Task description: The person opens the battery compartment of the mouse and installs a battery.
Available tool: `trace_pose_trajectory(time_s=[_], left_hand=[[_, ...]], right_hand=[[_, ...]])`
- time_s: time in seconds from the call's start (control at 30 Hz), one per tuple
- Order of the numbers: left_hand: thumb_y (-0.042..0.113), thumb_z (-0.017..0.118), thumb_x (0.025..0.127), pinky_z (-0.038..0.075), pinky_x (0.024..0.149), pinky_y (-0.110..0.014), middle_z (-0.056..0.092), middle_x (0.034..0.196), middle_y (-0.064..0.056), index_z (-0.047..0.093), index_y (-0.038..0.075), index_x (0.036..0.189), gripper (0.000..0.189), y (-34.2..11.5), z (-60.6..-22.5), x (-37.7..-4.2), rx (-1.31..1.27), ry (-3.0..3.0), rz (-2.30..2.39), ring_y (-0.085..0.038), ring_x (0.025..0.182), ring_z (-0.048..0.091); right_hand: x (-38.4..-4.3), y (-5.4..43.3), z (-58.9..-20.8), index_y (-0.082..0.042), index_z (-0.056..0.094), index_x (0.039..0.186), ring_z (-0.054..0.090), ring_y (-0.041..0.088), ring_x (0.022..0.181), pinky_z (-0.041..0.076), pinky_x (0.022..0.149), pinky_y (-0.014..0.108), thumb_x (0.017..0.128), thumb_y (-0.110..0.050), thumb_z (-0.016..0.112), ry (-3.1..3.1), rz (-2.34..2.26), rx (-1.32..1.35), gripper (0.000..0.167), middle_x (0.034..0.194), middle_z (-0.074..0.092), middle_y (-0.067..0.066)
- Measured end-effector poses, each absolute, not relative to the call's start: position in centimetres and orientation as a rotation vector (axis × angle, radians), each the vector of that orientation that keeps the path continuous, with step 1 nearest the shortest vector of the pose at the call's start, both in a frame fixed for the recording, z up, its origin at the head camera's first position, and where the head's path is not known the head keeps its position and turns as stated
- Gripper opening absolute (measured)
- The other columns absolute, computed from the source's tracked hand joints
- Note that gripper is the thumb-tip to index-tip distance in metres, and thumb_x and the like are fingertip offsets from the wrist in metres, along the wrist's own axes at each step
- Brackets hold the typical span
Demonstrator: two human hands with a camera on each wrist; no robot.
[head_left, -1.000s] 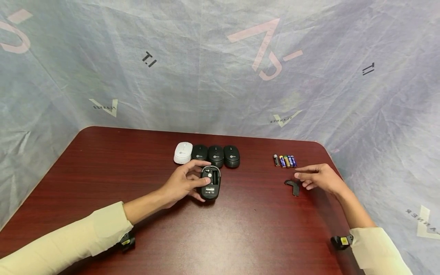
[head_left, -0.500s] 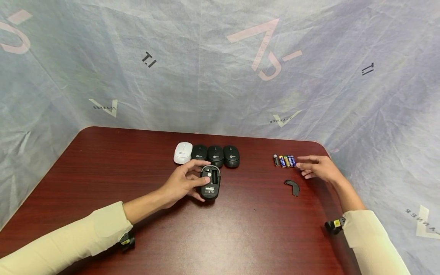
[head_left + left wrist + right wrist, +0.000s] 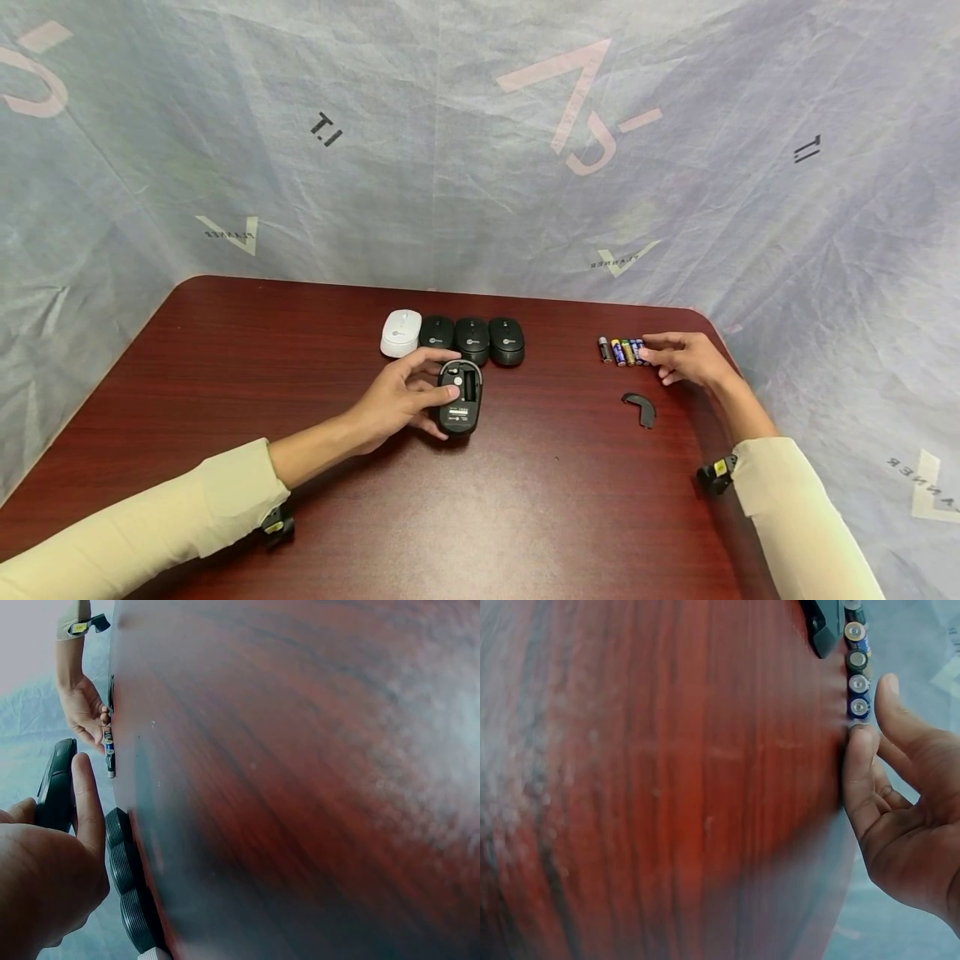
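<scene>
My left hand (image 3: 390, 400) holds a black computer mouse (image 3: 459, 417) underside up, thumb on its base and fingers round its sides. The mouse's battery slot (image 3: 470, 384) lies exposed, with no battery in it. In the left wrist view the mouse (image 3: 56, 787) shows edge-on, above the table. My right hand (image 3: 686, 358) is at the right end of a row of AA batteries (image 3: 627, 353). In the right wrist view, its thumb tip overlaps the end battery (image 3: 859, 709) side of the row, with the index finger apart from the thumb.
A curved black battery cover (image 3: 642, 408) lies in front of the batteries. Behind the held mouse stand a white mouse (image 3: 401, 332) and three black mice (image 3: 472, 337) side by side. Grey fabric (image 3: 450, 167) hangs behind the dark red table (image 3: 300, 358).
My right hand has moved away from the battery cover, back and left to the end of the battery row. My left hand and its mouse have stayed in place.
</scene>
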State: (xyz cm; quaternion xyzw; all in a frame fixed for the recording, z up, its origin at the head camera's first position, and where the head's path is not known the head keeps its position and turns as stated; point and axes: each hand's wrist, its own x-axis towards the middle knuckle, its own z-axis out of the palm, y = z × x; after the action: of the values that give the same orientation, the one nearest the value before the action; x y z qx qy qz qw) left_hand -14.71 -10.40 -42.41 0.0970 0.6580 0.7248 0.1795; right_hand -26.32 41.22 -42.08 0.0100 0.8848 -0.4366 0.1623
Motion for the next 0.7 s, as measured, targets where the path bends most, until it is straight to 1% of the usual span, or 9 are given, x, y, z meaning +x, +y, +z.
trace_pose_trajectory(time_s=[0.1,0.33,0.5,0.57,0.6,0.63,0.7], left_hand=[[-0.001,0.077,0.104,0.074,0.068,-0.053,0.060,0.136,-0.017,0.056,0.008,0.162,0.063,-10.47,-42.46,-14.72,0.274,1.861,2.049,-0.024,0.091,0.077],[-0.002,0.077,0.104,0.074,0.069,-0.053,0.060,0.136,-0.017,0.055,0.007,0.162,0.063,-10.51,-42.63,-14.72,0.271,1.858,2.049,-0.024,0.090,0.076],[-0.002,0.077,0.104,0.074,0.069,-0.053,0.059,0.136,-0.019,0.053,0.004,0.163,0.064,-10.47,-42.69,-14.75,0.276,1.858,2.048,-0.024,0.090,0.077],[-0.001,0.077,0.104,0.074,0.069,-0.053,0.059,0.136,-0.020,0.052,0.003,0.163,0.065,-10.49,-42.68,-14.76,0.279,1.863,2.048,-0.024,0.090,0.077],[-0.001,0.077,0.104,0.074,0.069,-0.052,0.059,0.136,-0.021,0.052,0.002,0.163,0.065,-10.50,-42.67,-14.76,0.281,1.865,2.048,-0.024,0.090,0.077],[-0.001,0.077,0.104,0.074,0.069,-0.052,0.060,0.136,-0.021,0.052,0.002,0.163,0.065,-10.50,-42.63,-14.76,0.282,1.866,2.048,-0.024,0.090,0.077],[-0.001,0.077,0.104,0.074,0.068,-0.052,0.060,0.135,-0.020,0.053,0.003,0.163,0.064,-10.52,-42.56,-14.76,0.283,1.867,2.051,-0.024,0.090,0.077]], right_hand=[[-26.47,41.36,-42.25,0.007,0.046,0.167,0.069,0.009,0.071,0.070,0.069,0.028,0.112,-0.019,0.074,2.519,-1.244,0.037,0.067,0.096,0.078,-0.004],[-26.69,41.54,-42.18,0.009,0.043,0.168,0.071,0.008,0.073,0.071,0.071,0.029,0.113,-0.013,0.070,2.489,-1.239,0.056,0.065,0.101,0.079,-0.005],[-26.60,41.10,-41.81,0.010,0.050,0.163,0.070,0.010,0.074,0.069,0.068,0.029,0.112,-0.014,0.072,2.604,-1.107,0.010,0.061,0.092,0.080,-0.002],[-26.52,40.94,-41.67,0.009,0.055,0.160,0.069,0.012,0.076,0.066,0.066,0.028,0.111,-0.017,0.073,2.675,-1.013,-0.010,0.058,0.090,0.079,0.001],[-26.47,40.90,-41.61,0.009,0.058,0.158,0.068,0.014,0.077,0.064,0.065,0.029,0.111,-0.018,0.073,2.711,-0.964,-0.021,0.056,0.091,0.080,0.005],[-26.45,40.93,-41.56,0.008,0.060,0.156,0.068,0.016,0.078,0.063,0.065,0.029,0.111,-0.019,0.073,2.747,-0.912,-0.037,0.054,0.096,0.081,0.011],[-26.38,40.94,-41.42,0.007,0.063,0.153,0.069,0.018,0.081,0.062,0.065,0.029,0.111,-0.021,0.073,2.794,-0.826,-0.056,0.052,0.111,0.082,0.025]])
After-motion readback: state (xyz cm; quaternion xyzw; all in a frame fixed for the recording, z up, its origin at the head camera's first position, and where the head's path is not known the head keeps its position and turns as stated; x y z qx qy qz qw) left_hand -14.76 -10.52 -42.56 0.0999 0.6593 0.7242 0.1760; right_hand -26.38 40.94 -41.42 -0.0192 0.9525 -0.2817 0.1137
